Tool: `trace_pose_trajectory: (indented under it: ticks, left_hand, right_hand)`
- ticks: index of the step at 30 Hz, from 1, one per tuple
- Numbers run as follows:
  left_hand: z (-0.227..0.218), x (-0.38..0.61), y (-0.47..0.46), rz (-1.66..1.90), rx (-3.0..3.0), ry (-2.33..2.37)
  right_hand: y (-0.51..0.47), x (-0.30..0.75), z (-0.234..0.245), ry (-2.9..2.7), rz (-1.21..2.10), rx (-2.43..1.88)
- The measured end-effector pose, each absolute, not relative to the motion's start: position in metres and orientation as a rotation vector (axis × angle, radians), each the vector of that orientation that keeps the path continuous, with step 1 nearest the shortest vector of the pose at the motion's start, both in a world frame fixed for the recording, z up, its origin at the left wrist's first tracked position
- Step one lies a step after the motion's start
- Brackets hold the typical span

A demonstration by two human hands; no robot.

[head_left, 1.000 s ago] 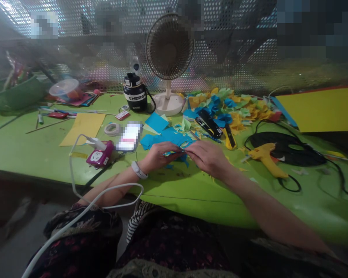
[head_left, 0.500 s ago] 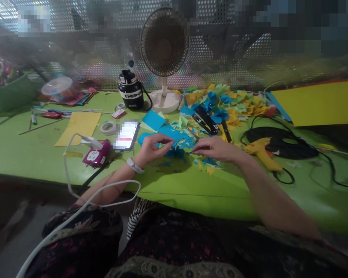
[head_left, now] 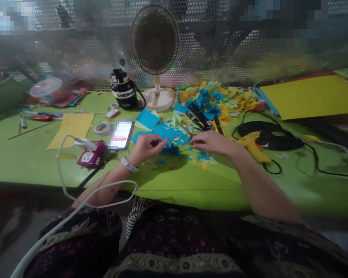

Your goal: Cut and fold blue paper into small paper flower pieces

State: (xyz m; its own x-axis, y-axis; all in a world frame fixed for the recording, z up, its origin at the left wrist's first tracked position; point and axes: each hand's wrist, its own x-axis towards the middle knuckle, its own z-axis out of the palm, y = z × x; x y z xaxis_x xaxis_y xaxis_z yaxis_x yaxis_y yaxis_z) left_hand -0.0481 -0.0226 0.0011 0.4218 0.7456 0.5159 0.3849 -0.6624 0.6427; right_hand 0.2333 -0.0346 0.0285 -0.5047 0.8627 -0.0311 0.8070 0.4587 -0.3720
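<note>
My left hand (head_left: 150, 147), with a white band at the wrist, is closed in a pinch over blue paper scraps. A blue folded paper piece (head_left: 171, 150) lies just below its fingertips; I cannot tell whether the fingers grip anything. To the right, my right hand (head_left: 210, 143) has its thumb and fingers pressed together, pointing left. What they hold, if anything, is too small to make out. A thin grey blade-like tool (head_left: 186, 129) shows beside its knuckles. Blue paper sheets (head_left: 165, 131) and cut bits are spread between and behind both hands.
Behind the hands are a black stapler (head_left: 199, 117), a heap of paper flowers (head_left: 223, 98), a fan (head_left: 158, 99) and a black bottle (head_left: 123, 92). A phone (head_left: 120, 135), tape roll (head_left: 101, 128) and purple socket adapter (head_left: 91, 155) with white cable stand left; a yellow glue gun (head_left: 255, 146) lies right.
The camera view has swung slightly right, so the table's things appear farther left. Both hands stay over the blue scraps, with only slight finger movement.
</note>
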Motion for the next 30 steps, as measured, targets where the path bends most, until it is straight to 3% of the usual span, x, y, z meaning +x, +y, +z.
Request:
trace_pose_trajectory:
  ticks: [5, 15, 25, 30]
  left_hand:
    - [0.004, -0.052, -0.021, 0.808, 2.456, 0.896]
    - [-0.010, -0.052, -0.013, 0.449, 2.624, 1.025]
    - [-0.003, -0.049, -0.015, 1.000, 2.366, 0.972]
    - [-0.003, -0.049, -0.014, 1.033, 2.283, 1.040]
  right_hand:
    - [-0.033, 0.255, 0.042, -2.163, 0.131, -1.645]
    - [-0.023, 0.279, 0.043, -1.976, 0.044, -1.936]
    - [-0.034, 0.307, 0.061, -1.742, -0.027, -1.979]
    - [-0.051, 0.333, 0.078, -1.644, -0.014, -2.210]
